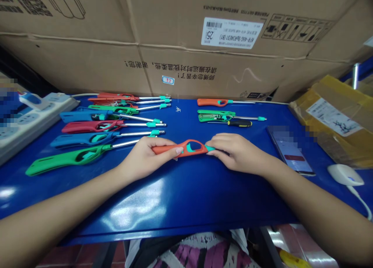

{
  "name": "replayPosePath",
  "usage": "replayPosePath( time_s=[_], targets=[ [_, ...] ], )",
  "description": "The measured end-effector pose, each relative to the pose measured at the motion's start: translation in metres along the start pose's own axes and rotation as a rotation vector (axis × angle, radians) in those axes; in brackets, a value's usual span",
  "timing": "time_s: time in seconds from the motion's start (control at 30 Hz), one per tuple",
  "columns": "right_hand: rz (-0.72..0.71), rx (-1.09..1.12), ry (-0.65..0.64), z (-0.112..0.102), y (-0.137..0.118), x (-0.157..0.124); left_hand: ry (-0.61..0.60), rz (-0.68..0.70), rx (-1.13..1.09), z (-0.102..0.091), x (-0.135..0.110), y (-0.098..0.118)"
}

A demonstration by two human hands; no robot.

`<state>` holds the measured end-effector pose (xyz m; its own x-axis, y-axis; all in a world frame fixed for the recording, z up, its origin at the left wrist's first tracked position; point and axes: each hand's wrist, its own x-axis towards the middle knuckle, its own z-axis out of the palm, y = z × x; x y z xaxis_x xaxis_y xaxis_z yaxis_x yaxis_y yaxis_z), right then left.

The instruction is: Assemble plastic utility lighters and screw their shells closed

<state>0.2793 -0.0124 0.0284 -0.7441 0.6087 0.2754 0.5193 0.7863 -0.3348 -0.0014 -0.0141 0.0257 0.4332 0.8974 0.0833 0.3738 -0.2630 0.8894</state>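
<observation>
Left hand (142, 157), centre of frame, holding orange plastic lighter casing with loop-shaped opening (190, 154), fingers wrapping its rear end, thumb pressing on top. Right hand (240, 153), right of centre, pinching small teal plastic piece (209, 148) at casing's front end between thumb and fingers. Casing lying level, mid-frame, over glossy blue bench (210, 198). Long green metal-necked lighter (52, 163) lying left; black-and-yellow screwdriver (240, 123) resting upper right of centre.
</observation>
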Motion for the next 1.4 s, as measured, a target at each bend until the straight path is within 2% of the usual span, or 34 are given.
replayPosePath(
  time_s=[0.1, 0.27, 0.33, 0.43, 0.53, 0.77, 0.83, 1.0, 1.1, 1.27, 1.4],
  targets=[
    [-0.023, -0.049, -0.007, 0.003, -0.001, -0.001, -0.036, -0.034, -0.026, 0.001, -0.001, 0.001],
    [-0.104, -0.132, 0.086, 0.004, -0.003, -0.001, -0.038, -0.049, -0.052, 0.002, -0.002, 0.002],
    [-0.146, -0.198, 0.123, 0.003, -0.004, -0.001, -0.003, 0.020, -0.010, 0.002, -0.003, 0.003],
    [-0.197, -0.290, 0.148, 0.002, -0.006, -0.001, 0.053, 0.202, 0.075, 0.001, -0.004, 0.003],
    [-0.233, -0.302, 0.145, 0.001, -0.008, -0.002, 0.049, 0.368, 0.169, -0.001, -0.006, 0.001],
    [-0.227, -0.259, 0.090, -0.002, -0.011, -0.004, 0.075, 0.594, 0.341, -0.004, -0.012, -0.009],
    [-0.227, -0.268, 0.099, -0.002, -0.011, -0.003, 0.092, 0.610, 0.355, -0.003, -0.012, -0.007],
    [-0.246, -0.328, 0.164, -0.001, -0.008, -0.003, 0.098, 0.411, 0.241, -0.001, -0.009, 0.002],
    [-0.224, -0.333, 0.140, 0.000, -0.008, -0.003, 0.066, 0.296, 0.166, 0.000, -0.006, 0.004],
    [0.000, -0.270, -0.008, -0.001, -0.013, -0.002, 0.040, 0.011, 0.039, 0.002, -0.001, 0.000],
    [0.157, -0.162, -0.131, -0.006, -0.012, -0.003, 0.014, -0.206, -0.194, 0.002, 0.002, -0.003]
  ],
)
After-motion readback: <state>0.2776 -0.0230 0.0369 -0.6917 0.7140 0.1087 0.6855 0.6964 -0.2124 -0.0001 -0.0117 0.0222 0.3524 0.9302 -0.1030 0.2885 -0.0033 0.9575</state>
